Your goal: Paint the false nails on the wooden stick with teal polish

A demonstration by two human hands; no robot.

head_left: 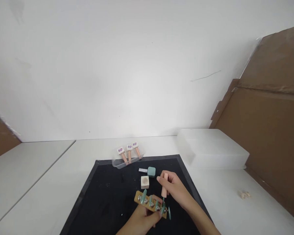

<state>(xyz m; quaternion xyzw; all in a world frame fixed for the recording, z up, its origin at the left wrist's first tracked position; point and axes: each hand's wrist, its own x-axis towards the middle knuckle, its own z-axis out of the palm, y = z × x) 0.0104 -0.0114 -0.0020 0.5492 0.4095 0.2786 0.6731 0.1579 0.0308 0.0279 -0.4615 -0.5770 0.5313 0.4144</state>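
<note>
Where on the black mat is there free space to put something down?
The black mat is bare on its left half, from the left edge to the wooden strip. The centre is crowded: tray, teal bottle, wooden block, left hand, right hand.

A matt black mat (107,195) covers the smooth white table (51,176), where glossy teal nail tips (144,196) sit on a wooden-looking holder strip (137,197) with shiny metal studs, beside a pale wooden cube (145,182) and a frosted translucent plastic box (210,148).
</note>
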